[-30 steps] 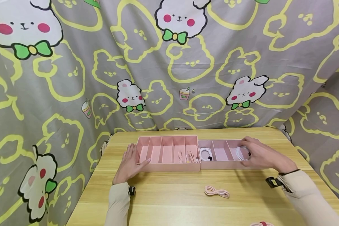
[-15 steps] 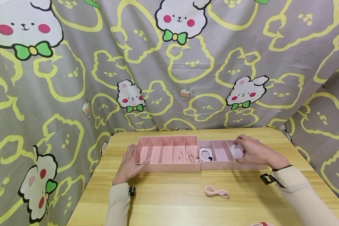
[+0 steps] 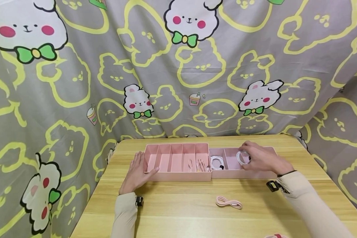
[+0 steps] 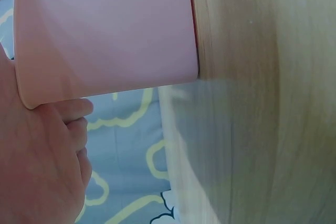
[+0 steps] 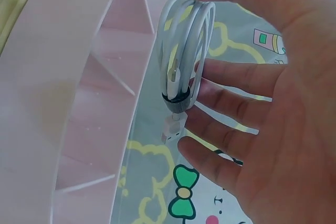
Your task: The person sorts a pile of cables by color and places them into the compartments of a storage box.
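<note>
My right hand [image 3: 260, 158] pinches a coiled white USB cable [image 5: 181, 51], held by a dark tie with its plug hanging below. It holds the coil over the right section [image 3: 230, 174] of a long pink divided organizer [image 3: 178, 176], near the second compartment from the left. Another white coiled cable [image 3: 217, 162] lies in that section's leftmost compartment. At the organizer's left end rests my left hand [image 3: 136, 172], fingers extended along the end and thumb at the front rim. The left wrist view shows its palm against the pink wall [image 4: 110, 35].
Thin pinkish cables [image 3: 200, 165] lie in the rightmost compartments of the left section. On the wooden table [image 3: 178, 208] in front is a looped pink cable [image 3: 228, 202]. Another pink bundle [image 3: 276, 236] shows at the bottom edge. A patterned curtain [image 3: 166, 72] hangs behind the table.
My right hand has moved left along the right section, carrying the coiled white cable from the third compartment toward the second. My left hand has stayed in place.
</note>
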Tool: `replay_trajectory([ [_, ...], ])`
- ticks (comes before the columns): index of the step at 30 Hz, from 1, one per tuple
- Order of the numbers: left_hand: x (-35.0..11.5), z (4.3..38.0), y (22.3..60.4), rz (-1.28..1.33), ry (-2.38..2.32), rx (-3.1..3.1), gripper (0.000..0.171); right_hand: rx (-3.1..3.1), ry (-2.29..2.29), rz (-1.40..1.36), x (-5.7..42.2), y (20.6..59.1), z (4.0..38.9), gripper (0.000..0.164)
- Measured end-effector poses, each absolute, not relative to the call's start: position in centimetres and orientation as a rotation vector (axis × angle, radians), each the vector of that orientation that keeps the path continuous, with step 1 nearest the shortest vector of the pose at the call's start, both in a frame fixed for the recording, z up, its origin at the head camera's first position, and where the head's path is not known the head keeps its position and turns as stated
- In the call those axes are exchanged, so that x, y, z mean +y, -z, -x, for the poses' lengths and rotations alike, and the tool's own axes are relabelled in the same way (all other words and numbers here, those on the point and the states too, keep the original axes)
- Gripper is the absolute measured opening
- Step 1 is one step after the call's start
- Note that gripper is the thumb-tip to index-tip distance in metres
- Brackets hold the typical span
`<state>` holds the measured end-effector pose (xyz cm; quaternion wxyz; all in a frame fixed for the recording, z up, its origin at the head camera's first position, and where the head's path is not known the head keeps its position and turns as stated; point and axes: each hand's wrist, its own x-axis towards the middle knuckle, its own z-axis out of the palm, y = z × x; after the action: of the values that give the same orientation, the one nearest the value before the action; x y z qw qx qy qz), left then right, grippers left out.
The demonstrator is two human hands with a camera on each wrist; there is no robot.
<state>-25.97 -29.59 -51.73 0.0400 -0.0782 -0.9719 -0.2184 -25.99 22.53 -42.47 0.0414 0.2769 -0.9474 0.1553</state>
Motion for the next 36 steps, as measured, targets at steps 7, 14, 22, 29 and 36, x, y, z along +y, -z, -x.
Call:
replay_trajectory([
  [7, -29.6, 25.9, 51.7, 0.236, 0.683, -2.985, 0.116, -2.915, -0.440, -0.874, 22.1, 42.8, 26.4, 0.057],
  [14, -29.5, 26.0, 51.7, 0.235, 0.668, -2.978, 0.115, -2.908, -0.450, -0.895, 21.8, 43.2, 26.7, 0.057],
  [22, -29.5, 26.0, 51.7, 0.233, 0.682, -2.987, 0.116, -2.909, -0.449, -0.898, 21.5, 43.7, 27.0, 0.060],
  [29, -29.5, 26.0, 51.8, 0.234, 0.685, -2.979, 0.116, -2.915, -0.441, -0.897, 21.3, 44.2, 27.3, 0.062],
  [36, -29.6, 26.0, 51.8, 0.233, 0.682, -2.977, 0.116, -2.935, -0.468, -0.884, 21.0, 44.6, 27.8, 0.063],
])
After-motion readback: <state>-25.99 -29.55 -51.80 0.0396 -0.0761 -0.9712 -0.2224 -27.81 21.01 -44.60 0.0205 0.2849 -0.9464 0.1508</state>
